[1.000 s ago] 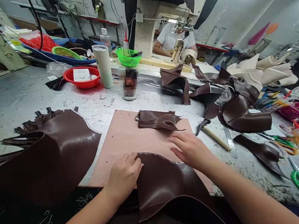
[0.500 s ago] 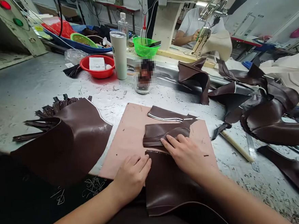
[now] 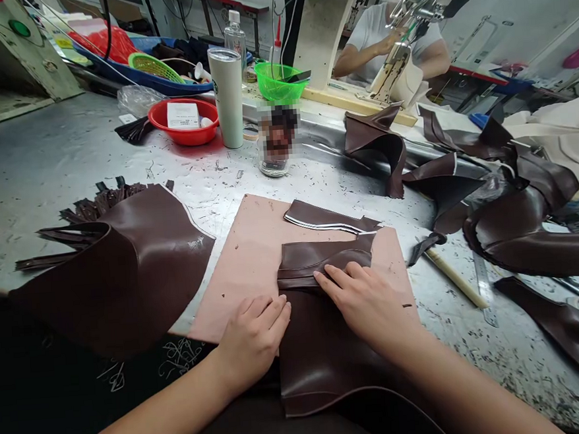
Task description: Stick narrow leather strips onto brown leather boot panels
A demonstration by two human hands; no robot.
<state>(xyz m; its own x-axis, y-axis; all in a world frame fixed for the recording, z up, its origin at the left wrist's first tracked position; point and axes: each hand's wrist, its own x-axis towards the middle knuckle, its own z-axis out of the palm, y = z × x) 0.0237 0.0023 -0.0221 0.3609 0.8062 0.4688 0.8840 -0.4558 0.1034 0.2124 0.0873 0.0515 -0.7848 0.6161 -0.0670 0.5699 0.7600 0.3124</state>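
Note:
On a pink board [image 3: 238,267] a folded brown leather piece [image 3: 300,259] with a seamed lower edge lies along the top edge of a larger brown leather panel [image 3: 324,360]. The panel hangs down over the board's front edge towards me. My left hand [image 3: 255,335] has its fingers drawn together at the panel's upper left corner, its thumb hidden. With fingers stretched out, my right hand [image 3: 362,294] presses on the seam of the folded piece. Above it rests a narrow leather strip [image 3: 324,216] with a white edge.
A fringed leather piece [image 3: 158,252] lies left. Further leather parts [image 3: 533,236], a wooden stick [image 3: 455,278] and a metal ruler [image 3: 484,292] are right. Behind stand a glass jar [image 3: 274,162], a tumbler [image 3: 228,99] and a red bowl [image 3: 184,128]. A person sits beyond the sewing machine [image 3: 393,71].
The gap between the folded piece and the larger panel has closed, covering the panel's top edge. Both hands stay nearly in place. The view has shifted slightly.

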